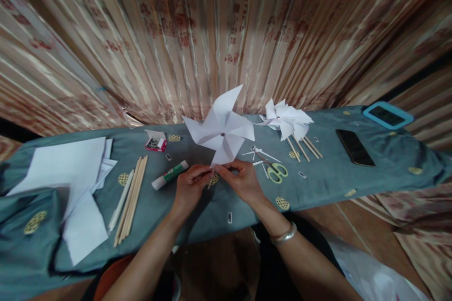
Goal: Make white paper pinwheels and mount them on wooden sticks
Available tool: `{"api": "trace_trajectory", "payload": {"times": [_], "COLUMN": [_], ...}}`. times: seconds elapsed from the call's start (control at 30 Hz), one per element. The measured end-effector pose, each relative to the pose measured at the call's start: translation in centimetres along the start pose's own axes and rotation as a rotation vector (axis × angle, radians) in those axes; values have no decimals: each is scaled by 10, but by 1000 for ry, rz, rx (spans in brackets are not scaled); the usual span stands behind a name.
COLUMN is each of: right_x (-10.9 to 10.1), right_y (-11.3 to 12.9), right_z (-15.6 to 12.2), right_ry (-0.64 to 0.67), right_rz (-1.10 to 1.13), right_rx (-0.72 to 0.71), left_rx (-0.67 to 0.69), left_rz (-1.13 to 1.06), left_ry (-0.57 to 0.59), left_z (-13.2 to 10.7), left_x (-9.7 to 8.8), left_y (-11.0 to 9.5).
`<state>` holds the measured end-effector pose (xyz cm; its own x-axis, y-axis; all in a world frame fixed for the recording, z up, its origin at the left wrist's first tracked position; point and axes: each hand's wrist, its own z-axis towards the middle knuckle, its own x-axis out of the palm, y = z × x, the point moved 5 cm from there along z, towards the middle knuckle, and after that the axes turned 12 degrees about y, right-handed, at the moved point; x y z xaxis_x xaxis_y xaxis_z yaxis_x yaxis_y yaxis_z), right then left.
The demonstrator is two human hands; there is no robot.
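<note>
Clearly, both forearms reach up from the bottom edge and converge over the table, the right one wearing a silver metal bracelet [284,234] at the wrist. The left hand [190,186] and right hand [242,178] meet with curled fingers, thumbs and forefingers pinching together at the foot of a white paper pinwheel [231,132]. It stands raised between them, facing the camera, above the middle of the table; a bit of pale stick [209,184] shows under the left fingertips, while the fingers hide where it joins.

Around them, a beige patterned curtain [212,33] hangs behind a long table under a grey-green cloth [208,225]. The raised blades block part of the curtain and the table's back edge. At left lie overlapping white paper sheets [67,164], then a bundle of pale wooden sticks [132,202] with a white rolled-paper tube [121,200] alongside. At right, overlapping white pinwheels on sticks [287,120] lie near a black phone [355,147] and a blue-framed device [388,115]. Green-handled scissors [277,172] rest among white paper strips [259,154] just beyond the right hand. A white-and-green glue stick [170,175] lies beside the left hand, near a small open pink box [156,143].
</note>
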<state>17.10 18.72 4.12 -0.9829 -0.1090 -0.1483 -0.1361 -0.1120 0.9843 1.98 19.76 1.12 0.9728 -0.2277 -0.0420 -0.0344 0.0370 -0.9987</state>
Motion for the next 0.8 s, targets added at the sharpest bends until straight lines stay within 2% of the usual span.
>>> {"api": "trace_trajectory", "payload": {"times": [0.13, 0.27, 0.53, 0.63, 0.8], "right_x": [-9, -28, -89, -97, -88], "right_y": [9, 18, 20, 21, 17], "right_z": [-3, -8, -17, -15, -10], "right_ry": [2, -31, -365, -341, -205], "right_rz": [-97, -130, -101, -112, -36], "right_rx": [-27, -103, -187, -215, -222], "left_rx": [19, 15, 35, 29, 48], "left_rz": [50, 87, 94, 108, 137], "left_ry": [-28, -49, -24, 11, 30], "left_z": [-2, -4, -18, -25, -30], "left_x": [-4, -11, -11, -8, -7], "left_y": [-4, -7, -7, -9, -11]}}
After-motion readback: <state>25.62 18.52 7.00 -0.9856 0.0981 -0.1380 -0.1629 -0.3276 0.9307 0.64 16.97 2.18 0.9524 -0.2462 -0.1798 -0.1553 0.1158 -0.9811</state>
